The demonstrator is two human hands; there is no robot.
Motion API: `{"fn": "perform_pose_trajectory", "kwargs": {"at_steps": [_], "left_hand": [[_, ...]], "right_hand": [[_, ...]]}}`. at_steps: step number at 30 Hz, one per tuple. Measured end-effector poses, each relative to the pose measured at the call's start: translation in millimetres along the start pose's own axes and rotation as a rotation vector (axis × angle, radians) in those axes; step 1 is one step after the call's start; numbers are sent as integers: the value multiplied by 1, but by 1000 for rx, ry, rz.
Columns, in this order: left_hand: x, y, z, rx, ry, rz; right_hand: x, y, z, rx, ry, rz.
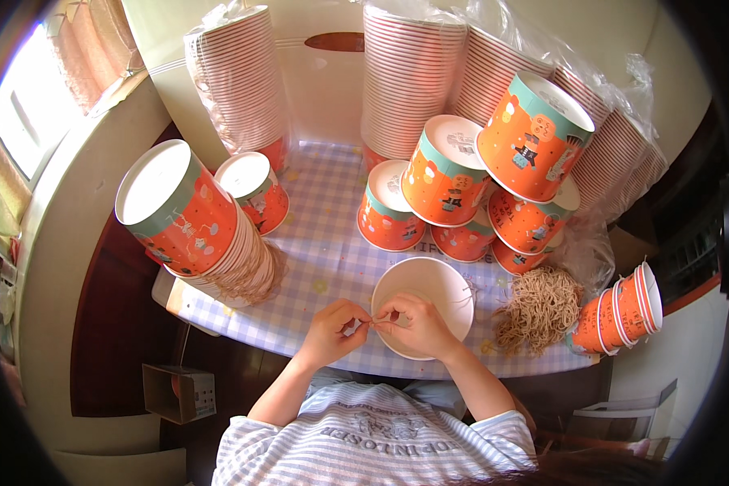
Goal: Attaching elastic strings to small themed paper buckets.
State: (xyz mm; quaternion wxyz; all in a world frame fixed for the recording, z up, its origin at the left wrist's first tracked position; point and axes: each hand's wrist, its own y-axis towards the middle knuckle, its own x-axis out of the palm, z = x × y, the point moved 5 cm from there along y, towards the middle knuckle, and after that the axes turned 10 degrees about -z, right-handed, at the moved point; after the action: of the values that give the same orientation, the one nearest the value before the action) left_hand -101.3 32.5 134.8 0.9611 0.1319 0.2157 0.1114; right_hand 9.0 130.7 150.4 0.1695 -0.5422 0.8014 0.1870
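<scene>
A large white-lined paper bucket (449,296) stands before me at the table's near edge, mouth tipped toward me. At its near left rim my left hand (338,330) and my right hand (413,324) meet, thumbs and fingertips pinched together. Between them is a thin brown cord (373,321), mostly hidden by the fingers. Another bit of brown cord shows at the bucket's right rim. My right hand covers part of the bucket's opening. A tangled heap of brown cord (540,308) lies to the right of the bucket.
Orange-and-teal buckets (445,186) are piled upside down behind. Tall bagged bucket stacks (413,81) line the back. At left stands a corded bucket stack (186,219); at right a smaller stack (620,312) lies tilted. A checked cloth (324,219) covers the table.
</scene>
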Motion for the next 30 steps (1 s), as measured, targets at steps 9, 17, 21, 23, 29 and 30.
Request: {"fn": "perform_pose_trajectory", "kwargs": {"at_steps": [9,17,21,23,29,30], "left_hand": [[3,1,-2,-2,-47,-15],[4,0,-7,-27,-149,-6],[4,0,-3,-54,-46,-7],[4,0,-2,-49,-9,-8],[6,-3,-10,-60,-156,-14],[7,-4,-16,-129,-230,-52]], "right_hand": [[2,1,-6,-118,-67,12],[2,0,-7,-104,-46,13],[0,0,-14,-128,-71,49],[1,-2,-21,-287,-249,48],[4,-3,-11,-184,-213,-18],[3,-3,-11,-184,-212,-17]]}}
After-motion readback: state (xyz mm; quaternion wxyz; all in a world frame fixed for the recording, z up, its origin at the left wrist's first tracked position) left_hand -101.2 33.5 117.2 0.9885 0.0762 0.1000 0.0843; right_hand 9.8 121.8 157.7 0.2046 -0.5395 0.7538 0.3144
